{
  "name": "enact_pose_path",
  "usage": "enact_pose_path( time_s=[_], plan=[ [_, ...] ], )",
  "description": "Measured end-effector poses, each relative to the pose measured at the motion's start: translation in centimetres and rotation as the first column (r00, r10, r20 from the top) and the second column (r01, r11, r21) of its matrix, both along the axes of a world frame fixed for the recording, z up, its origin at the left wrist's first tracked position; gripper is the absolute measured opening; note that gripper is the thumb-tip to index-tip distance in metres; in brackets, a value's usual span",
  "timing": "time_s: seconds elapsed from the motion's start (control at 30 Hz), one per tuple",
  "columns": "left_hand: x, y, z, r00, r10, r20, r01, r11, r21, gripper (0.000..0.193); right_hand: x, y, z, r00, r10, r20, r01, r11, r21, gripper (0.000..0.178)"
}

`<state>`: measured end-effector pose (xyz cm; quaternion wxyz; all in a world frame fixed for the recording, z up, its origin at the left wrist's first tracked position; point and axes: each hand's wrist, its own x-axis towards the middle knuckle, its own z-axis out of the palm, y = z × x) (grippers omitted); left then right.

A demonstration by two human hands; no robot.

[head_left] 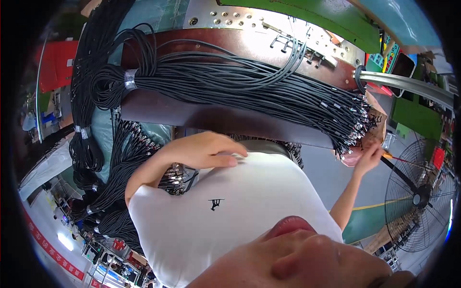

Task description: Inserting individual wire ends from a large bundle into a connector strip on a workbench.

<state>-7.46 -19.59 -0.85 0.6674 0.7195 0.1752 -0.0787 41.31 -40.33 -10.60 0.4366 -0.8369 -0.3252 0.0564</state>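
Observation:
A thick bundle of black cables (230, 79) lies across a dark red-brown board, bound near its left end by clear tape. Metal connector ends (357, 127) fan out at its right end. My left hand (216, 150) hovers before my white shirt, near the board's front edge; it holds nothing visible, with thumb and fingers apart. Beside the connector ends, my right hand (369, 157) is closed, and a thin orange-and-yellow tool (390, 156) sticks out of it. Its exact kind is too small to tell. Brown paper (377, 115) shows under the connectors.
More black cable bundles (89, 86) hang on the left. Behind the board stands a bright metal plate with holes and a clamp-like fixture (307, 48). A curved metal bar (408, 81) reaches in from the right, above a large black floor fan (420, 199).

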Motion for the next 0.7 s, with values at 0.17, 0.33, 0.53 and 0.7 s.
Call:
enact_pose_path(
  time_s=[0.17,0.33,0.53,0.7],
  plan=[
    [10.3,0.0,0.3,0.887,0.041,0.461,-0.098,0.99,0.1,0.039,-9.5,16.1,9.6,0.588,0.756,0.287,-0.729,0.65,-0.217,0.018],
    [18.0,1.5,-2.0,0.71,0.233,0.664,-0.574,0.737,0.356,0.027,-11.3,25.2,5.8,0.397,0.835,0.381,-0.717,0.541,-0.439,0.031],
    [14.3,5.7,-2.6,0.864,0.42,0.277,-0.413,0.278,0.868,0.044,-11.2,24.1,6.0,0.432,0.705,0.563,-0.686,0.662,-0.302,0.018],
    [3.2,15.4,0.3,0.945,0.325,0.033,-0.104,0.203,0.974,0.046,-8.6,15.5,13.4,0.725,0.605,0.33,-0.581,0.794,-0.177,0.011]
  ],
)
